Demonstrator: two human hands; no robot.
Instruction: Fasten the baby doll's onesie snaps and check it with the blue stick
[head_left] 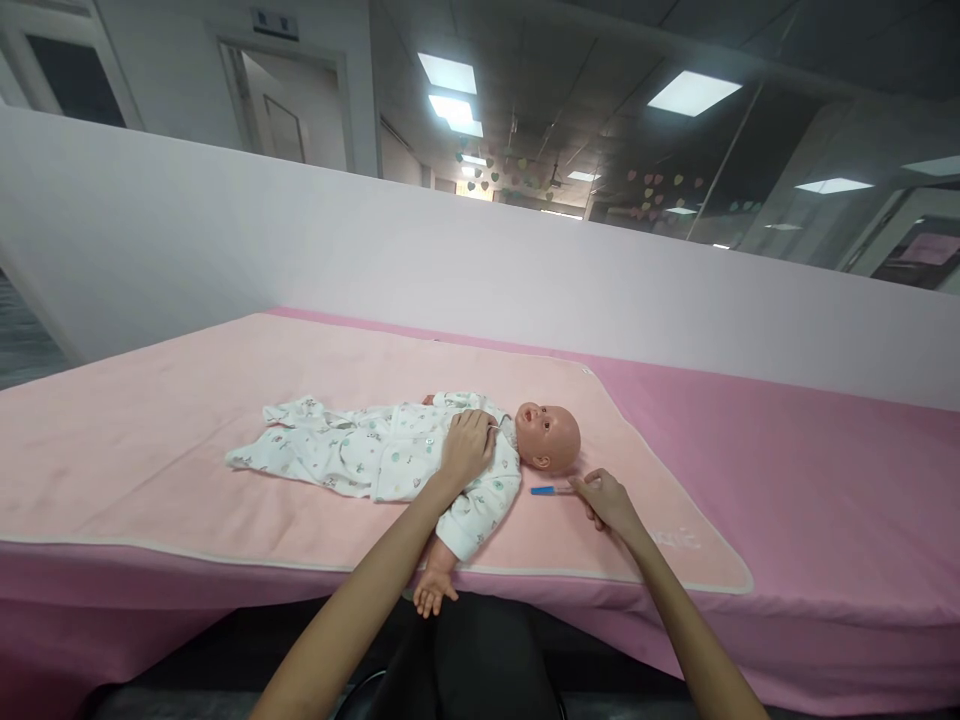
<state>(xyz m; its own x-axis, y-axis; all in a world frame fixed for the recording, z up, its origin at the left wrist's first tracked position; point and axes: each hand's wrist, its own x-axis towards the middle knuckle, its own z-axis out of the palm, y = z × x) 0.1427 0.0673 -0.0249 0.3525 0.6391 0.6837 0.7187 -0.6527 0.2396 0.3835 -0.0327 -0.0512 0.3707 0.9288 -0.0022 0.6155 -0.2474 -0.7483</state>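
Observation:
A baby doll (550,440) in a white patterned sleepsuit (397,450) lies on its back, head to the right. My left hand (469,445) rests on its upper chest by the collar, fingers curled together. A small thin white bit shows at those fingertips, too small to name. Beside the doll's head, my right hand (606,500) is closed around one end of a slim stick with a blue tip (543,491). The blue end points left, just above the blanket; its exact kind is unclear. One doll arm (435,580) hangs over the near edge.
A peach blanket (165,430) with pale trim covers much of the pink-covered table (847,480). Behind it stands a low white partition (480,265). Below the near edge are my dark-clad legs (487,660). Doorways and glass lie beyond.

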